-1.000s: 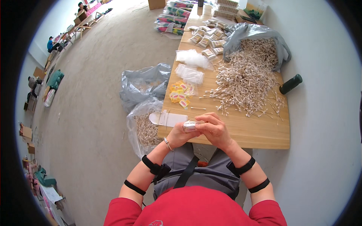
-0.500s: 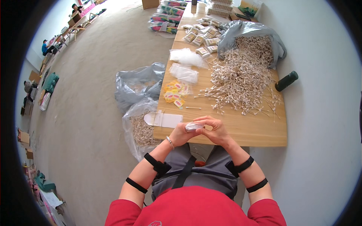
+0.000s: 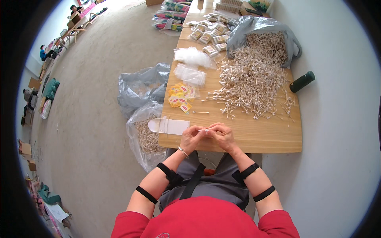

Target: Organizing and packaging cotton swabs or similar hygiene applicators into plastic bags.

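Note:
My left hand point(image 3: 190, 139) and my right hand point(image 3: 222, 137) meet over the table's near edge. Both are closed, fingertips pinching the rim of a small clear plastic bag point(image 3: 203, 133); most of it is hidden by the fingers, so its contents do not show. Left of my left hand lies a flat white tray-like piece point(image 3: 178, 127) with a rounded end. A single cotton swab point(image 3: 201, 112) lies beyond my hands. Farther off are yellow printed cards point(image 3: 185, 107), stacks of empty clear bags point(image 3: 189, 74) and a large heap of cotton swabs point(image 3: 250, 81).
A grey plastic sack point(image 3: 295, 49) spills the swabs; a dark green bottle point(image 3: 302, 81) stands by the wall. Filled swab packs point(image 3: 205, 38) lie at the table's far end. On the floor at left sit a grey bag point(image 3: 137, 89) and a clear bag of swabs point(image 3: 145, 152).
My hands have come together on the bag and turned it, so less of it shows between the fingers. The right hand has shifted slightly left. The whole view has tilted a little.

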`<state>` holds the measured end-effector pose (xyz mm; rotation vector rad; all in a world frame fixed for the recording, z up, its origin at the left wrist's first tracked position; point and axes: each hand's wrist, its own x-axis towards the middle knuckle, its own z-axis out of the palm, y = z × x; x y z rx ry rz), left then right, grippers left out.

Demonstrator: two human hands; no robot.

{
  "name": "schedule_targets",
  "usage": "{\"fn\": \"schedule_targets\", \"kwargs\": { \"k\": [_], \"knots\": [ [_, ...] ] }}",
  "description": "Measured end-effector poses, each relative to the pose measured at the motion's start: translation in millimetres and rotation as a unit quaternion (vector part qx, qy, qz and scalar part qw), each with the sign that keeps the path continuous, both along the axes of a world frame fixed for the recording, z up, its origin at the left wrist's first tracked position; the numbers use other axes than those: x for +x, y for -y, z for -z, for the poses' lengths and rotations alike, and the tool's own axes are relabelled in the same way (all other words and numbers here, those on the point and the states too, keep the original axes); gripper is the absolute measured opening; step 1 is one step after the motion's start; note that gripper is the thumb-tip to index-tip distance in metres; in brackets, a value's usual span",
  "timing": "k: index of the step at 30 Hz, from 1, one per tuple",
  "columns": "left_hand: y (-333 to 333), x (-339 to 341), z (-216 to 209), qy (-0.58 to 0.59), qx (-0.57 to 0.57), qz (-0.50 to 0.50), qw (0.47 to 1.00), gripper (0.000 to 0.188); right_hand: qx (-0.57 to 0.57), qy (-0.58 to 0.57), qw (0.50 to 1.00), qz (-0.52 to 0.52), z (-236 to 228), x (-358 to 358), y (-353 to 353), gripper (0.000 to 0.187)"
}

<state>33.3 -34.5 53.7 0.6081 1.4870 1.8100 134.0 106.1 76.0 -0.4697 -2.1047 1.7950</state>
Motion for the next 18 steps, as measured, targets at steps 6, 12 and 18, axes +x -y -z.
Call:
{"fn": "schedule_targets", "kwargs": {
  "k": [6,12,18],
  "knots": [
    [-7.6,-5.6,14.1,-0.009,-0.023,-0.023,0.999,0.01,-0.029,0.006,1.0,-0.011,7.0,-11.5,-3.4,0.012],
    [-9.9,-7.7,13.5,0.022,0.016,0.008,1.0,0.01,-0.148,0.007,0.989,-0.024,20.9,-11.2,-5.7,0.009],
    [-5.9,-9.4,-0.3,-0.315,-0.005,-0.086,0.945,0.013,0.083,-0.061,0.995,-0.004,9.8,-5.8,-3.7,0.006]
  ]
}}
